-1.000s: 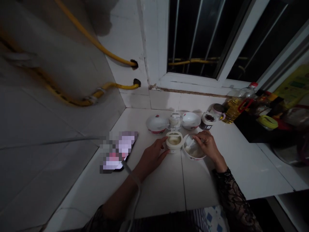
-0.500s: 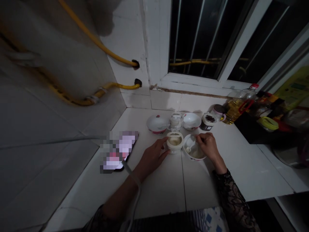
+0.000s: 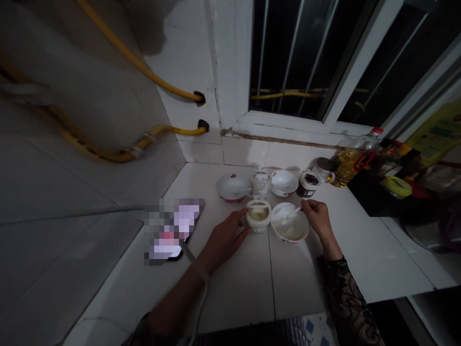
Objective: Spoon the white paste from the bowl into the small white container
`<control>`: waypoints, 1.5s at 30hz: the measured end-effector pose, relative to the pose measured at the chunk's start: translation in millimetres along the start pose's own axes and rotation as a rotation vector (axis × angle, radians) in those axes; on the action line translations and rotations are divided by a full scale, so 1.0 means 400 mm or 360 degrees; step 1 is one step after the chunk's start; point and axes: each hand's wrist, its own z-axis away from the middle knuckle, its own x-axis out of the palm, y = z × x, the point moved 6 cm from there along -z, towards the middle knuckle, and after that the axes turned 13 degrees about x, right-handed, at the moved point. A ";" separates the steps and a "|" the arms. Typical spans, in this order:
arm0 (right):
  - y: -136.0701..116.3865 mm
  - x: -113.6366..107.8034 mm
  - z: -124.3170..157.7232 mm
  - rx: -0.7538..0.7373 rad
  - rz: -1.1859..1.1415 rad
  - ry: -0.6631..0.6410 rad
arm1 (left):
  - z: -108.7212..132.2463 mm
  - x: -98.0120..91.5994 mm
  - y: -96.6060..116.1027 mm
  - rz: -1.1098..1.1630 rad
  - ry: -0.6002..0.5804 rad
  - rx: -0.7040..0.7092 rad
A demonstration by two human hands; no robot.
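My left hand (image 3: 225, 236) is curled round the left side of a small white open container (image 3: 258, 216) with pale contents. Right beside it stands a white bowl (image 3: 290, 228) holding something white. My right hand (image 3: 318, 217) is at the bowl's right rim and pinches the handle of a white spoon (image 3: 288, 217) whose head lies in the bowl. Both stand on the white tiled counter (image 3: 252, 283).
Behind them stand two white bowls (image 3: 232, 186) (image 3: 284, 181), a clear glass jar (image 3: 260, 182) and a dark-filled jar (image 3: 309, 183). An oil bottle (image 3: 351, 156) and other clutter fill the right. A phone (image 3: 173, 230) lies at the left. Yellow pipes (image 3: 144, 139) run along the wall.
My right hand has drawn back from over the bowl to its right rim, with the spoon now angled into the bowl. My left hand stays on the container.
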 end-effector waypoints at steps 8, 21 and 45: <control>-0.036 0.001 0.020 -0.0053 -0.0231 0.0212 | 0.002 0.002 0.001 0.0049 -0.0016 -0.0018; -0.207 0.083 0.227 -0.1697 0.0454 0.0629 | 0.003 0.007 -0.001 0.0053 0.0004 -0.0044; -0.079 0.020 0.103 -0.1174 0.0991 0.0172 | 0.004 -0.002 0.006 0.0032 -0.0025 -0.0034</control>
